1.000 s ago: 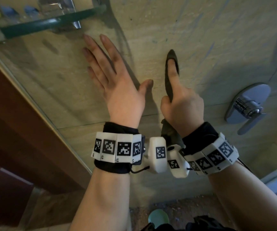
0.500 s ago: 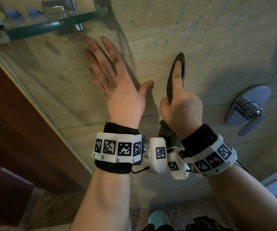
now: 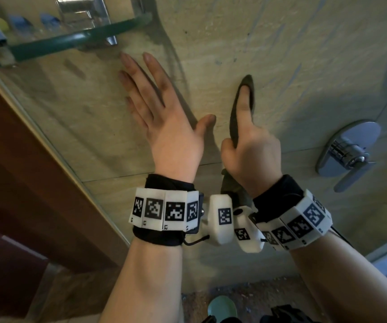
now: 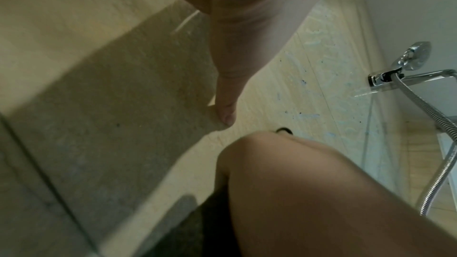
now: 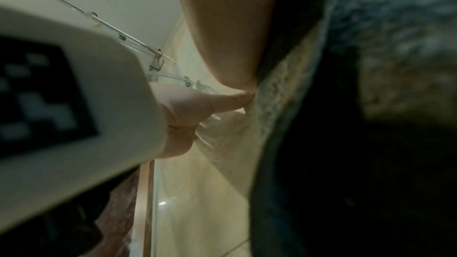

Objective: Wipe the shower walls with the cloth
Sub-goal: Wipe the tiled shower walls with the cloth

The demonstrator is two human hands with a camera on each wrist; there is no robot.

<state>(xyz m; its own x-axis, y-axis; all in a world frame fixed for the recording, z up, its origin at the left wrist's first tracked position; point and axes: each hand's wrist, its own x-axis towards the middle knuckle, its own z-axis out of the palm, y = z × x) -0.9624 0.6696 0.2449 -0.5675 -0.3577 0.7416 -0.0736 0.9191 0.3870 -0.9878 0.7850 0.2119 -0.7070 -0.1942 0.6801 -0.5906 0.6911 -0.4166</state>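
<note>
Cloth (image 3: 234, 122) stays out of our flat, spread left hand (image 3: 164, 127) on the shower wall (image 3: 292, 54); beside it, our right hand (image 3: 250, 152) grips and presses it against the tile.

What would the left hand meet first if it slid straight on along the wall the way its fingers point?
Probably the glass shelf: the left hand lies flat on the wall, fingertips just below the shelf's edge and metal bracket.

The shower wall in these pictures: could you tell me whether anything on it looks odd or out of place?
Yes: bluish smears and dark specks mark the wall, up and right of the cloth that the right hand presses there. They also show in the left wrist view. The left hand lies flat beside it. Nothing looks broken or askew.
</note>
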